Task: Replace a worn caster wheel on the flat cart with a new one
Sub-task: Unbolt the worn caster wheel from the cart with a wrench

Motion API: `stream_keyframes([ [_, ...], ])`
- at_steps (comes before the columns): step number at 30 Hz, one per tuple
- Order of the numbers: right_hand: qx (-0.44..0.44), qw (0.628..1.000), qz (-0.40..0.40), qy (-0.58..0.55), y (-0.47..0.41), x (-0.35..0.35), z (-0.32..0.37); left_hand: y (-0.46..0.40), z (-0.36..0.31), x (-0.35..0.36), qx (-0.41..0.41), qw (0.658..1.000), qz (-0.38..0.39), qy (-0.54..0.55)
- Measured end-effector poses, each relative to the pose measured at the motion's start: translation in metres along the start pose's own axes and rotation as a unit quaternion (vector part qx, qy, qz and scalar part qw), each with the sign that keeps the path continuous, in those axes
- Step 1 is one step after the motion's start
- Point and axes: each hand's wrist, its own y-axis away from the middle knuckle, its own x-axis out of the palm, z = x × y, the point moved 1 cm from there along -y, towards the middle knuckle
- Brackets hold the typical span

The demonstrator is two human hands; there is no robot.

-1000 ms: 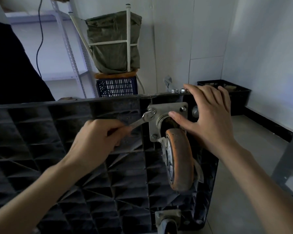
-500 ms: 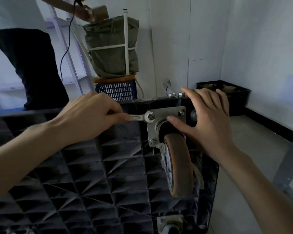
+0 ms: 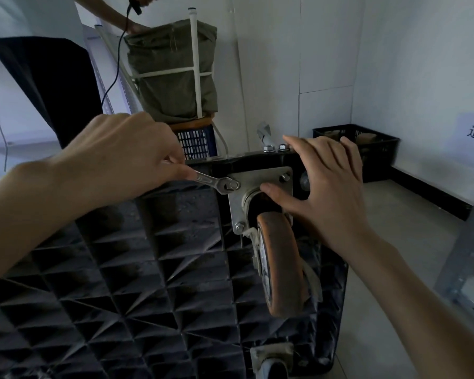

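Observation:
The black flat cart (image 3: 137, 283) stands on its side, its ribbed underside facing me. A worn orange caster wheel (image 3: 281, 263) hangs from a metal mounting plate (image 3: 257, 177) near the cart's upper right corner. My left hand (image 3: 121, 157) grips the handle of a silver open-end wrench (image 3: 216, 182), whose jaw sits on the plate's top-left bolt. My right hand (image 3: 326, 187) rests with spread fingers on the plate and the cart's corner, its thumb touching the caster's swivel housing.
Two loose nuts (image 3: 277, 147) sit on the cart's top edge. A second caster (image 3: 274, 359) shows at the bottom. A black crate (image 3: 367, 149) stands on the floor at the right wall, a blue crate (image 3: 196, 143) and green bag (image 3: 173, 69) behind. Another person's arm (image 3: 112, 15) reaches in above.
My left hand swung the wrench handle upward, from below the bolt to level and then slightly above it. The right hand kept its place on the plate.

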Motion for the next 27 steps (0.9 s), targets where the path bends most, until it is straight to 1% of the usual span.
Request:
stream_keyframes([
  [5, -0.001, 1.000, -0.004, -0.006, 0.000, -0.001, 0.000, 0.007, -0.006, -0.004, -0.008, 1.000, -0.012, -0.005],
  [9, 0.000, 1.000, -0.001, -0.001, 0.000, 0.000, 0.000, -0.003, -0.009, -0.012, 0.018, 0.997, -0.031, -0.063],
  [14, 0.005, 1.000, 0.010, 0.000, -0.001, 0.000, 0.000, -0.013, -0.014, -0.013, 0.018, 0.997, -0.005, -0.069],
  [17, 0.002, 1.000, 0.001, -0.004, 0.000, -0.002, 0.001, -0.003, -0.014, -0.005, -0.016, 0.999, 0.004, -0.027],
  [19, 0.000, 1.000, -0.004, -0.002, 0.000, -0.001, 0.001, 0.016, -0.014, 0.011, -0.043, 0.998, 0.011, 0.032],
  [21, -0.003, 1.000, -0.006, 0.000, 0.000, 0.000, 0.001, 0.038, -0.020, 0.033, -0.085, 0.990, 0.005, 0.116],
  [22, -0.003, 1.000, -0.006, 0.000, -0.001, 0.000, 0.000, 0.048, -0.025, 0.045, -0.114, 0.978, 0.008, 0.177],
  [23, -0.002, 1.000, -0.005, 0.000, -0.001, 0.000, 0.000, 0.056, -0.031, 0.058, -0.144, 0.958, 0.016, 0.249],
  [24, -0.003, 1.000, -0.005, -0.002, -0.001, 0.001, 0.000, 0.062, -0.040, 0.071, -0.173, 0.930, 0.028, 0.322],
  [25, -0.003, 1.000, -0.005, -0.003, 0.000, 0.001, 0.000, 0.066, -0.051, 0.081, -0.202, 0.896, 0.037, 0.394],
  [27, -0.004, 1.000, -0.005, -0.002, 0.000, 0.001, -0.001, 0.071, -0.072, 0.096, -0.251, 0.806, 0.042, 0.534],
])
